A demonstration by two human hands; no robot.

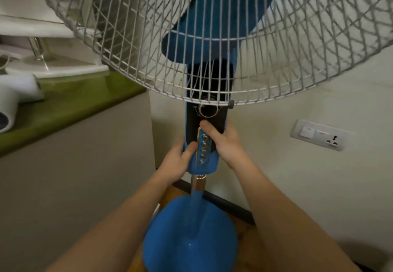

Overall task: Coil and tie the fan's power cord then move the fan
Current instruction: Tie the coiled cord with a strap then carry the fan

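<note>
**Both hands on the fan's control column**

We see one pedestal fan (pixel 204 122), blue, standing close against the pale wall. We count one wire grille (pixel 212 44) filling the top of the view, with blue blades behind it; how many blades we cannot tell. Below sits one control column (pixel 192 135) with one round dial (pixel 208 111) and a row of five small buttons (pixel 203 149).

Two hands grip that column. Our left hand (pixel 176 163) wraps its lower left edge, thumb curled onto the front face. Our right hand (pixel 223 144) clamps the right side, thumb lying across the black panel just under the dial. The remaining fingers of both go behind the column, out of sight.

One pole (pixel 196 188) drops to one round blue base (pixel 190 235) on the wooden floor. The power cord is not visible.

On the wall to the right: one switch-and-socket plate (pixel 321 135). At left, a green-topped counter (pixel 70 105) carries one white device (pixel 14 99).
</note>
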